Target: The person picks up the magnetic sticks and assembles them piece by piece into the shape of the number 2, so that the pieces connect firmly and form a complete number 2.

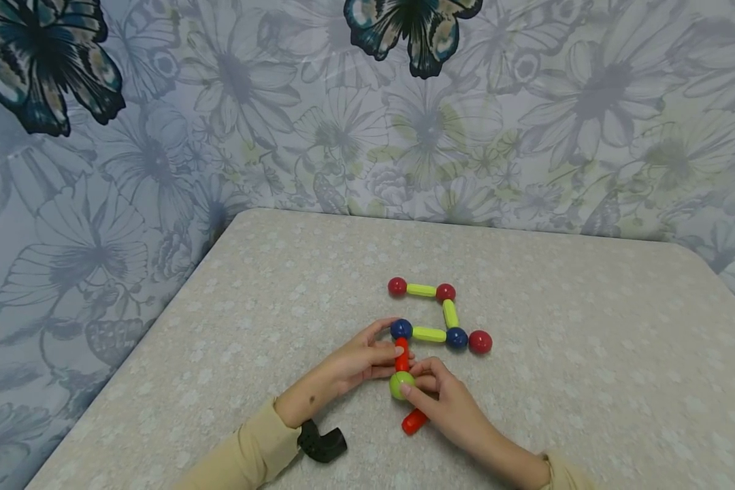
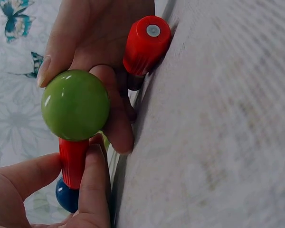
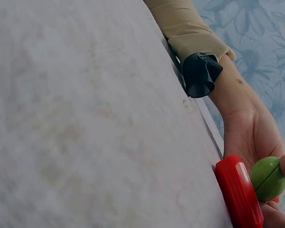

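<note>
My left hand [image 1: 358, 361] pinches a red magnetic stick [image 1: 402, 357] between thumb and fingers. A blue ball [image 1: 401, 329] sits at the stick's far end and a green ball [image 1: 400, 386] at its near end. With thumb and fingers my right hand [image 1: 450, 401] grips the green ball. A second red stick [image 2: 147, 45], a pale disc in its end, lies under the right hand; whether the fingers hold it I cannot tell. From the blue ball a yellow-green stick [image 1: 429, 334] runs right to another blue ball [image 1: 456, 338], with a red ball [image 1: 480, 341] touching it.
Farther back, a yellow-green stick [image 1: 450, 314] leads to a red ball [image 1: 445, 292], then another stick [image 1: 421, 290] and red ball [image 1: 397, 286]. A black wrist mount [image 1: 322, 442] sits by the left cuff. The patterned tabletop [image 1: 269, 272] meets a floral wall.
</note>
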